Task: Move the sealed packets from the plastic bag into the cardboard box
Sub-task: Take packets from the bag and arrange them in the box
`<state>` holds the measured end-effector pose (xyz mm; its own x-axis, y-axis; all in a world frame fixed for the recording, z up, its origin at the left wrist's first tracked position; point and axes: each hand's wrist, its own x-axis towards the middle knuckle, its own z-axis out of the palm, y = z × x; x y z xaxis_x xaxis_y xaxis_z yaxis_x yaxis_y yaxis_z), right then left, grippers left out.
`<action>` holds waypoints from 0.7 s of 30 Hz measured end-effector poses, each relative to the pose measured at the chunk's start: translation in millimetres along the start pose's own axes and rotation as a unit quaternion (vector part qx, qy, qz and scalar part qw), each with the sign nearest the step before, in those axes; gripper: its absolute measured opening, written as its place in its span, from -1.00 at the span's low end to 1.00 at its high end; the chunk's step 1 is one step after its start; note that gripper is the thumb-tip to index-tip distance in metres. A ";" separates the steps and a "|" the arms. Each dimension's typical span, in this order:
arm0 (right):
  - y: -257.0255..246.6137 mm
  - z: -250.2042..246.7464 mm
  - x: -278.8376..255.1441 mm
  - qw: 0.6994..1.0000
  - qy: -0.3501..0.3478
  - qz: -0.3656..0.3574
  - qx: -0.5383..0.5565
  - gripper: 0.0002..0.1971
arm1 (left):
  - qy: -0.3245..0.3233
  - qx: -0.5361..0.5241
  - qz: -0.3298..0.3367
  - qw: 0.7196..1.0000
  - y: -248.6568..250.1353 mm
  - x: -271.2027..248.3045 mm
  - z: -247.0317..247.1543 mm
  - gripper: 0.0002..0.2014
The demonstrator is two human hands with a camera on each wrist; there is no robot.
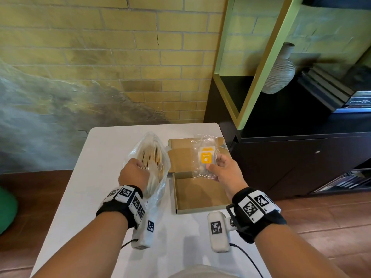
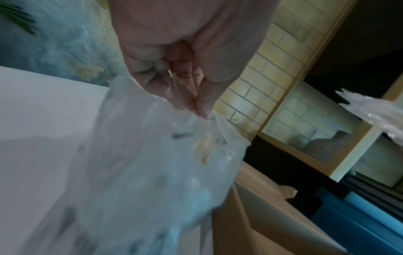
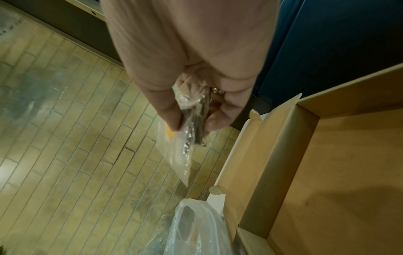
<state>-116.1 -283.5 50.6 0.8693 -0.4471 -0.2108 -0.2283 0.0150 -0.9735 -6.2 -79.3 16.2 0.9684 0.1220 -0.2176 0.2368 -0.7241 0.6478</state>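
A clear plastic bag (image 1: 154, 163) with several packets inside lies on the white table (image 1: 96, 177), left of an open flat cardboard box (image 1: 198, 195). My left hand (image 1: 133, 171) grips the bag's rim (image 2: 152, 124) near its mouth. My right hand (image 1: 222, 167) pinches a clear sealed packet (image 1: 205, 157) with yellow cards inside and holds it in the air over the box. In the right wrist view the packet (image 3: 181, 155) hangs from thumb and fingers beside the box wall (image 3: 261, 155). The box floor that shows is bare.
A yellow brick wall (image 1: 120, 57) stands behind the table. To the right is a dark cabinet (image 1: 301, 157) with a green-framed shelf holding a ribbed vase (image 1: 281, 71) and stacked books. Something green (image 1: 6, 209) is on the wooden floor at the left.
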 end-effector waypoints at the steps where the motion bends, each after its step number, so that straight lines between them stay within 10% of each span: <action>1: 0.8 0.4 0.3 1.000 -0.002 0.001 -0.001 -0.81 | 0.003 -0.018 -0.006 1.000 1.0 -0.6 -2.1 -0.82; 21: 10.9 4.5 6.8 1.000 -0.012 -0.007 -0.007 -0.83 | -0.231 -0.297 0.130 0.917 64.8 -33.6 -5.0 -0.57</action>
<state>-110.7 -282.3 38.2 0.8831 -0.4253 -0.1984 -0.2208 -0.0034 -0.9753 -23.0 -126.9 69.1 0.8944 -0.4017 -0.1964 0.1362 -0.1736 0.9753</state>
